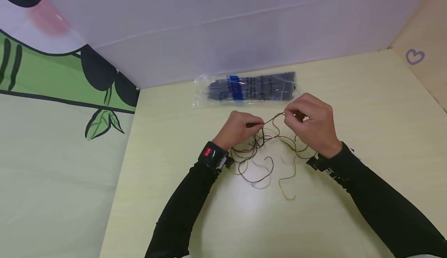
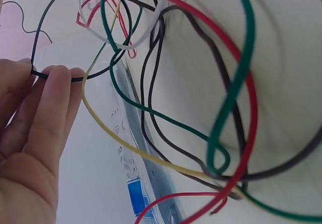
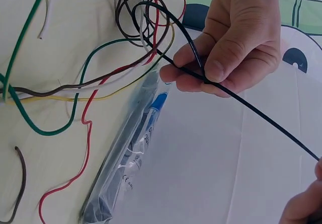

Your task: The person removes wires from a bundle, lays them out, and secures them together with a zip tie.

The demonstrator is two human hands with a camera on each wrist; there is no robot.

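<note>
A thin black wire [image 3: 261, 110] stretches between my two hands above the table. My left hand [image 1: 241, 127] pinches it between thumb and fingertips, where a loop of the same wire crosses over itself in the right wrist view. On the other end, the bent fingers of my right hand [image 1: 312, 120] pinch the wire; only part of that hand [image 3: 302, 201] enters the right wrist view. Below and around the hands spreads a loose tangle of wires: a red wire [image 2: 254, 103], a green wire [image 2: 246, 48], a yellow wire [image 2: 113, 136], plus brown and white ones.
Behind the hands, close to the white back wall [image 1: 237, 40], lies a clear plastic bag [image 1: 251, 87] of dark thin strips with a blue band. The pale wooden table [image 1: 167, 141] meets a wall with a cartoon print [image 1: 45, 71] on the left.
</note>
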